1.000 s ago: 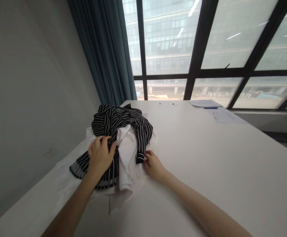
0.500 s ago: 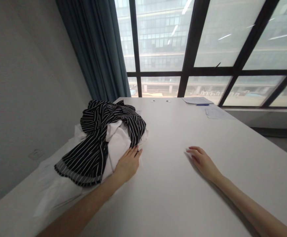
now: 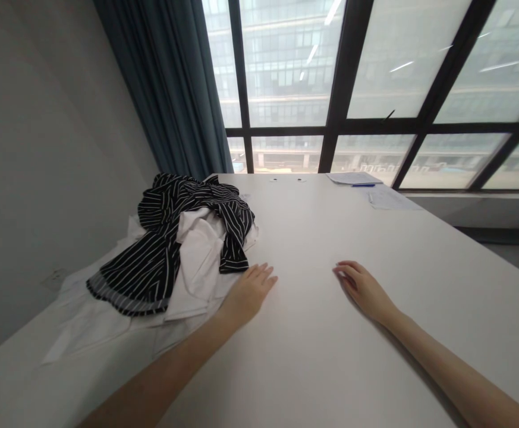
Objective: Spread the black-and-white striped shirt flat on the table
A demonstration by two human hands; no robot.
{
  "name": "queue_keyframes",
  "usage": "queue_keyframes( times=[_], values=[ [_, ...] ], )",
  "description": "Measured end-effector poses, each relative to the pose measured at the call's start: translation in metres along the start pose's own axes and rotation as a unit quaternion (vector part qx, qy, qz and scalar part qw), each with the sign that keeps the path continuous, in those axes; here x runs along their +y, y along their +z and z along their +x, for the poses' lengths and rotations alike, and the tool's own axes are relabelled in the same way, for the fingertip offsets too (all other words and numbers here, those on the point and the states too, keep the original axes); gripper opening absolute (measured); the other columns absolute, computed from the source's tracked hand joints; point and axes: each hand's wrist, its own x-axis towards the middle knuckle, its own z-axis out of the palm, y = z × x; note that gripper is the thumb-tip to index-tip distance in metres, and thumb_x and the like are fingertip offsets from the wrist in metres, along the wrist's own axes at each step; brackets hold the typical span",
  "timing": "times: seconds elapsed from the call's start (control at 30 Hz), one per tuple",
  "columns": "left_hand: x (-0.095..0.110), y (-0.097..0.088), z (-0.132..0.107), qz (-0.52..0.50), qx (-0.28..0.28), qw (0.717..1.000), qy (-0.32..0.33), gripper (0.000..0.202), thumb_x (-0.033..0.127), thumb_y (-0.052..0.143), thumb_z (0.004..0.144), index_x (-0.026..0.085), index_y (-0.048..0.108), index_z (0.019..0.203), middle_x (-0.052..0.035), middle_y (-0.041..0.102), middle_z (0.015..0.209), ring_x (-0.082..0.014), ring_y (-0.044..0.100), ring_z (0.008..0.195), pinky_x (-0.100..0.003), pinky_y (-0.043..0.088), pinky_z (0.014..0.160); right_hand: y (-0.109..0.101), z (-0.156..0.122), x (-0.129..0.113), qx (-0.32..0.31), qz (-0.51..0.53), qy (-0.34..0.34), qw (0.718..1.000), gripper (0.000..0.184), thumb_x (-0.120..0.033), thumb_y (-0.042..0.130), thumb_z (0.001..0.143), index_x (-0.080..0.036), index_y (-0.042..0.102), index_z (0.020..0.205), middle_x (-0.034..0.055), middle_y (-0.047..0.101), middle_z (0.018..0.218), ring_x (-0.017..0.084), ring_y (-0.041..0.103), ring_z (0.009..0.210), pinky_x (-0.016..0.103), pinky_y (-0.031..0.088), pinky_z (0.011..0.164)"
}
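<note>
A heap of clothes lies on the left side of the table: a black garment with thin white stripes [image 3: 152, 255] on top of white cloth [image 3: 201, 255]. My left hand [image 3: 247, 292] is just to the right of the heap, its fingers stretched out over the tabletop near the striped cloth's lower corner. Nothing is in it. My right hand [image 3: 366, 291] rests on the table farther right, well apart from the clothes. Its fingers are loosely curled, with a gap at the thumb and nothing visible between them.
The white table [image 3: 308, 351] reaches to the window [image 3: 286, 71]. Papers [image 3: 352, 178] and a blue pen [image 3: 363, 185] lie at its far right, with another thin sheet [image 3: 390, 198] nearby. A blue curtain [image 3: 170, 83] and grey wall [image 3: 40, 148] border the left. Thin white sheeting [image 3: 94, 324] spreads under the clothes.
My left hand has come off the clothes and moved right onto the tabletop. The heap now sits slightly farther left and up in view. My right hand has barely moved.
</note>
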Motion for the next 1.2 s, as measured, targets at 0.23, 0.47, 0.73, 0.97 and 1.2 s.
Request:
queue_keyframes(
  times=[0.23, 0.47, 0.73, 0.97, 1.2],
  values=[
    [0.008, 0.011, -0.001, -0.261, 0.129, 0.956, 0.024, 0.022, 0.006, 0.051, 0.091, 0.018, 0.067, 0.098, -0.0065, 0.066, 0.106, -0.0165, 0.059, 0.106, -0.032, 0.051, 0.092, 0.0, -0.001, -0.001, -0.001, -0.021, -0.015, 1.0, 0.027, -0.017, 0.044, 0.089, -0.022, 0.062, 0.109, 0.0096, 0.062, 0.115, 0.023, 0.06, 0.105, 0.039, 0.049, 0.093],
    [0.003, 0.014, -0.003, -0.306, 0.133, 0.943, 0.012, 0.027, 0.0, 0.048, 0.088, 0.018, 0.067, 0.095, -0.0054, 0.066, 0.097, -0.0159, 0.059, 0.095, -0.031, 0.052, 0.085, 0.0, -0.003, -0.001, -0.015, -0.032, -0.018, 0.999, 0.028, -0.016, 0.044, 0.089, -0.021, 0.061, 0.111, 0.0112, 0.061, 0.116, 0.024, 0.059, 0.106, 0.041, 0.048, 0.094],
    [0.003, 0.014, -0.005, -0.32, 0.121, 0.94, -0.002, 0.024, -0.002, 0.052, 0.086, 0.017, 0.067, 0.09, -0.0045, 0.067, 0.09, -0.0155, 0.06, 0.09, -0.029, 0.051, 0.084, 0.0, -0.004, -0.005, -0.017, -0.039, -0.018, 0.999, 0.027, -0.017, 0.043, 0.09, -0.02, 0.061, 0.11, 0.0111, 0.062, 0.116, 0.024, 0.059, 0.104, 0.041, 0.048, 0.093],
    [0.003, 0.015, -0.005, -0.334, 0.145, 0.932, 0.0, 0.029, -0.003, 0.047, 0.086, 0.017, 0.068, 0.09, -0.0061, 0.066, 0.097, -0.0159, 0.06, 0.099, -0.033, 0.052, 0.089, 0.0, -0.004, -0.004, -0.015, -0.038, -0.021, 0.999, 0.028, -0.017, 0.043, 0.089, -0.02, 0.061, 0.11, 0.0112, 0.062, 0.116, 0.024, 0.059, 0.105, 0.04, 0.048, 0.093],
    [0.002, 0.019, -0.006, -0.344, 0.106, 0.933, -0.006, 0.036, -0.004, 0.044, 0.084, 0.018, 0.067, 0.102, -0.0065, 0.068, 0.111, -0.0161, 0.059, 0.114, -0.037, 0.049, 0.101, -0.002, -0.004, -0.006, -0.017, -0.031, -0.02, 0.999, 0.028, -0.019, 0.042, 0.09, -0.021, 0.061, 0.11, 0.0115, 0.062, 0.116, 0.024, 0.059, 0.105, 0.042, 0.048, 0.093]
  ],
)
